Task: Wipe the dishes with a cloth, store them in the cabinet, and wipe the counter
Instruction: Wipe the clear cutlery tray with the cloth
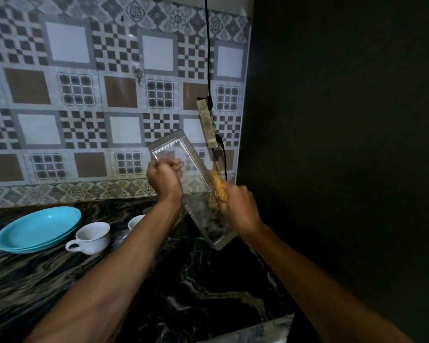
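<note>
- Tilting above the counter's right end, a clear glass tray (174, 154) is held up in the air, long and rectangular with a ribbed rim, its far end raised toward the wall and its near end dipping low over the dark stone; nothing lies in it.
- Against the tray's right rim sits a yellow cloth (219, 186), bunched small and pressed to the glass.
- The left hand (162, 178) grips the tray's left edge, fingers curled over the rim, wrist bent and forearm reaching up from the lower left.
- The right hand (237, 206) clutches the cloth against the tray's right side, knuckles up, forearm coming in from the lower right.
- On the black marbled counter (183, 280) to the left stand two white cups: the nearer cup (91, 237) upright, handle pointing left, with nothing visible inside; the second cup (135, 221) half hidden behind the left forearm, so its contents cannot be told.
- Just left of the cups rest turquoise plates (39, 229), stacked, the top one bare.
- A patterned tile wall (84, 95) backs the counter; a power strip (206, 122) hangs on it from a black cable (208, 58).
- No writing or labels can be read anywhere.
</note>
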A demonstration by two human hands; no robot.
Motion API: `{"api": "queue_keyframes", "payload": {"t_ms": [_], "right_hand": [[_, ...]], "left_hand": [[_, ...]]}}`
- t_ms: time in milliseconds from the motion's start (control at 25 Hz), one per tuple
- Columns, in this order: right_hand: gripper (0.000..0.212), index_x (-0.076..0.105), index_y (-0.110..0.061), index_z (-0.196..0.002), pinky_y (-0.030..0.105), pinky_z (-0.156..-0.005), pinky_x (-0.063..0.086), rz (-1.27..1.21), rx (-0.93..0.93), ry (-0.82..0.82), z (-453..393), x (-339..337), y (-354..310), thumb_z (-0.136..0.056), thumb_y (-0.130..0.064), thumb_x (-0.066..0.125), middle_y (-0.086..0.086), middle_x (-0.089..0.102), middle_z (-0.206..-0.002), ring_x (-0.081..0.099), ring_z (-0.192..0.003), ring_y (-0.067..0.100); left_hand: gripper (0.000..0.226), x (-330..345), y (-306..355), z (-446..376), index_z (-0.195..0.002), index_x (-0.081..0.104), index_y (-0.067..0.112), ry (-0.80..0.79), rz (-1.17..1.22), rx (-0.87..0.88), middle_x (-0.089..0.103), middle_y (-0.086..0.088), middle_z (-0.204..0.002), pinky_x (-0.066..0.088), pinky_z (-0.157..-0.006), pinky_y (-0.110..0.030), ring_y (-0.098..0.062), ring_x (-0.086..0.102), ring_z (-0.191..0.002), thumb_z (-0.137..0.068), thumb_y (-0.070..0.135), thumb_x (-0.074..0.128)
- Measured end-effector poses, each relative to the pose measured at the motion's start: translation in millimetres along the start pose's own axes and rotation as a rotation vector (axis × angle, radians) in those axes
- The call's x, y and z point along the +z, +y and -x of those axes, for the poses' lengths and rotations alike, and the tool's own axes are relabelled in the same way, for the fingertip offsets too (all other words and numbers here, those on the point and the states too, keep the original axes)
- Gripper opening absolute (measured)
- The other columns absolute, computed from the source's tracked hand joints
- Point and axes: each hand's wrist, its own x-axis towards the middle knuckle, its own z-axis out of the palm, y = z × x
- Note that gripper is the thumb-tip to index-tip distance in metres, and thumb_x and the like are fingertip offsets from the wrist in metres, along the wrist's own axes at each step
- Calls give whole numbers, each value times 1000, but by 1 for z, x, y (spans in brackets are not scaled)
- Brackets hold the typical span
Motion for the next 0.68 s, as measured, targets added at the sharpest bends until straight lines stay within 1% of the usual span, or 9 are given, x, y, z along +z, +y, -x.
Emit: {"api": "queue_keyframes", "payload": {"t_ms": [120,160,240,280,360,480,520,600,680], "right_hand": [[23,59,-18,-113,37,-82,54,87,56,-104,2,9,15,-91,-18,59,8,67,-103,66,-96,27],[22,59,-19,-113,37,-82,55,129,47,-108,0,9,19,-90,-19,60,7,68,-103,66,-96,27],[22,60,-18,-111,32,-78,55,214,19,-109,-6,3,22,-89,-18,63,5,68,-101,67,-92,23],[23,59,-17,-111,31,-77,55,245,0,-116,-9,-2,24,-89,-17,63,5,68,-100,68,-89,22],[20,55,-16,-111,35,-78,57,317,-60,-143,-15,-11,27,-91,-14,58,6,66,-99,66,-85,21],[22,50,-15,-118,33,-79,53,470,-255,-143,-16,-25,23,-97,-12,47,6,61,-101,62,-87,20],[26,47,-15,-122,31,-77,52,507,-324,-124,-15,-27,20,-97,-11,46,6,60,-101,61,-87,19],[32,43,-15,-129,31,-76,49,550,-413,-107,-13,-27,17,-98,-12,47,7,60,-104,61,-90,20],[36,39,-15,-132,33,-78,48,593,-437,-123,-12,-26,17,-98,-15,48,9,59,-112,60,-98,23]], "left_hand": [[20,-6,-6,-11,-79,52,12,22,3,-25,64,-11,-83,53,-76,-42,-29,67,-79,-81,-3,38],[18,-6,-9,-10,-89,52,10,5,-27,-46,65,-14,-89,54,-81,-46,-29,67,-82,-81,-1,40],[46,-9,-14,-8,-125,43,11,-2,-219,-63,58,-19,-119,48,-96,-53,-35,60,-108,-80,4,45],[66,-12,-15,-6,-142,27,13,24,-397,10,45,-20,-139,37,-108,-52,-37,46,-127,-81,6,51],[91,-16,-15,-1,-151,1,15,35,-794,320,8,-15,-159,3,-120,-46,-29,7,-147,-81,5,59],[99,-16,-18,10,-152,-3,17,-354,-1389,766,-8,-11,-160,-21,-113,-44,-24,-16,-146,-78,7,62],[96,-16,-21,12,-152,2,16,-500,-1545,797,-2,-13,-160,-19,-114,-47,-25,-13,-147,-79,13,63],[76,-13,-21,13,-149,20,14,-664,-1702,785,33,-17,-151,-3,-118,-46,-26,21,-145,-84,22,59],[53,-9,-16,16,-140,36,13,-715,-1763,791,61,-16,-124,19,-114,-42,-28,54,-120,-90,26,48]]}}
